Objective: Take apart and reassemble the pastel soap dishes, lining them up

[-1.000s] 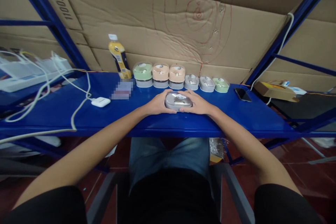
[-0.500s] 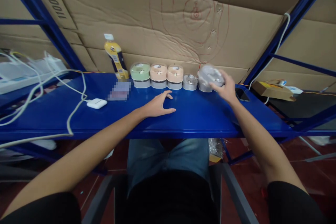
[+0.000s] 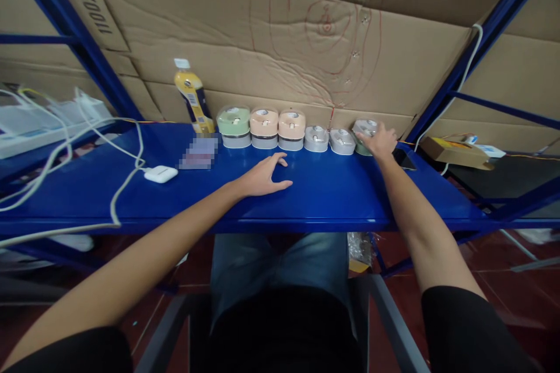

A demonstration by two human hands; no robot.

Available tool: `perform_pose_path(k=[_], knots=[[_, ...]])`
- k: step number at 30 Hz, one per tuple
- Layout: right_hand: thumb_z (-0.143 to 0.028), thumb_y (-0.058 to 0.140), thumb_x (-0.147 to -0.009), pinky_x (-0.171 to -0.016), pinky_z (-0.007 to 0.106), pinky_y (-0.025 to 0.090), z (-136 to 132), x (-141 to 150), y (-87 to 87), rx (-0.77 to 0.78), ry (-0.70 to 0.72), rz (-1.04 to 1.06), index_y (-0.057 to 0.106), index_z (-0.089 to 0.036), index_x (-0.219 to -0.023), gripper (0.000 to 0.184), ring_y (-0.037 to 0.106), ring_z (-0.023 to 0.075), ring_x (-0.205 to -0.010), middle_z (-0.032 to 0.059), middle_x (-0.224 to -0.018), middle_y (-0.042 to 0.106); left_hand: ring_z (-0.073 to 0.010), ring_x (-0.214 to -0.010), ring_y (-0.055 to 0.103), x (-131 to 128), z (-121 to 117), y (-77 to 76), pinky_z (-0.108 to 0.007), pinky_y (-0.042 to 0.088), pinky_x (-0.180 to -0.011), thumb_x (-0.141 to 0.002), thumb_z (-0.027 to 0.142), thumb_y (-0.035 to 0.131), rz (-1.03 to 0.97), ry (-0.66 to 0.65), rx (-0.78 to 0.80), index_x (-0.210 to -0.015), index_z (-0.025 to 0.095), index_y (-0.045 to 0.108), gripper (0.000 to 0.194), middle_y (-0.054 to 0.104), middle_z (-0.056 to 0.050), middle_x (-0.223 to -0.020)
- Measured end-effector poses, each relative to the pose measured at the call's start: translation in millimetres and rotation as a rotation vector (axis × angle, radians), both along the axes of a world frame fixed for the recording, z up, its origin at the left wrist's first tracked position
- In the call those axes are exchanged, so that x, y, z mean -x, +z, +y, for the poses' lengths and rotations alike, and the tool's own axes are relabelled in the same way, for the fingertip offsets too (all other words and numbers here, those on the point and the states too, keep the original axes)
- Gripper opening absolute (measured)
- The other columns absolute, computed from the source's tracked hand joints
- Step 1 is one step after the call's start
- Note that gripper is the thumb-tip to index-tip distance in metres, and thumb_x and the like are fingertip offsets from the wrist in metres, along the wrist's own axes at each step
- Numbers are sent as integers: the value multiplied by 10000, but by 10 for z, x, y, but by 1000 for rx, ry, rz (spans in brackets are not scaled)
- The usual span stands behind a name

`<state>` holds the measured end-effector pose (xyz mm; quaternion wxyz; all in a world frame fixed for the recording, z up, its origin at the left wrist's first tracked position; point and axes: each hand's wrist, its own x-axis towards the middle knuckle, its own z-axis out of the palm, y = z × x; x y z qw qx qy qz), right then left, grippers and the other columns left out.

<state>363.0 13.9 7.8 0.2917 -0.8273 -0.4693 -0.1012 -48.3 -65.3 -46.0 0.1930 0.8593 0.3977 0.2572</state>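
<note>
Head view: right hand [image 3: 381,141] clasps grey box [image 3: 364,126]; left hand [image 3: 264,177] loosely spread.

grey box [image 3: 366,126] atop the green box [image 3: 362,148]

The left arm [image 3: 175,233] is extended forward and inward, and the left hand [image 3: 258,180] is held open, palm turned inward, with a wide gap maintained between its thumb [image 3: 280,185] and fingers [image 3: 272,160]. The right arm [image 3: 415,221] is reached farther forward and angled inward. The right hand [image 3: 381,141] is positioned with its back turned upward, the thumb pointed inward and the fingers set apart from it, partly obscured.
</note>
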Motion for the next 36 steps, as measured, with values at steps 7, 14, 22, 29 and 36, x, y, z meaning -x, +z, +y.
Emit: perform_pose_path(k=[7, 14, 22, 29, 36], knots=[[-577, 543, -1030, -1242, 737, 383, -174, 221, 78, -212, 277, -194, 574, -81, -1556, 724, 487, 520, -1516, 337, -1604, 553, -433, -1438, 642, -10, -1, 15, -610, 491, -1215, -881, 629, 766, -4, -7, -1, -1610, 184, 475, 903, 696, -205, -1492], [-561, 645, -980, -1376, 703, 295, -115, 1068, -109, 107, 902, -363, 508, -130, -1664, 821, 363, 486, -1693, 238, -1810, 448, -411, -1423, 659, -3, 7, -2, -591, 494, -1224, -902, 611, 758, -3, -16, -35, -1599, 205, 488, 850, 705, -182, -1478], [-760, 652, -970, -1277, 722, 438, -588, 1101, -192, 106, 896, -288, 633, -122, -1461, 805, 558, 538, -1491, 301, -1556, 625, -413, -1441, 647, -27, -1, 6, -593, 484, -1247, -898, 622, 750, 9, -17, -35, -1604, 183, 470, 877, 700, -190, -1482], [-853, 764, -837, -1032, 758, 585, -731, 1343, -122, 158, 570, -60, 628, -158, -1419, 917, 673, 593, -1305, 326, -1419, 673, -427, -1402, 673, 4, 37, -29, -640, 502, -1233, -790, 629, 898, -84, -5, -12, -1591, 197, 487, 999, 704, -200, -1474], [-667, 827, -817, -1056, 790, 570, -837, 1483, -113, 257, 781, -143, 610, -190, -1437, 812, 648, 613, -1355, 300, -1453, 673, -425, -1439, 666, 26, 108, -60, -655, 514, -1250, -654, 613, 1019, -298, 9, 69, -1615, 194, 469, 1184, 671, -235, -1513]])
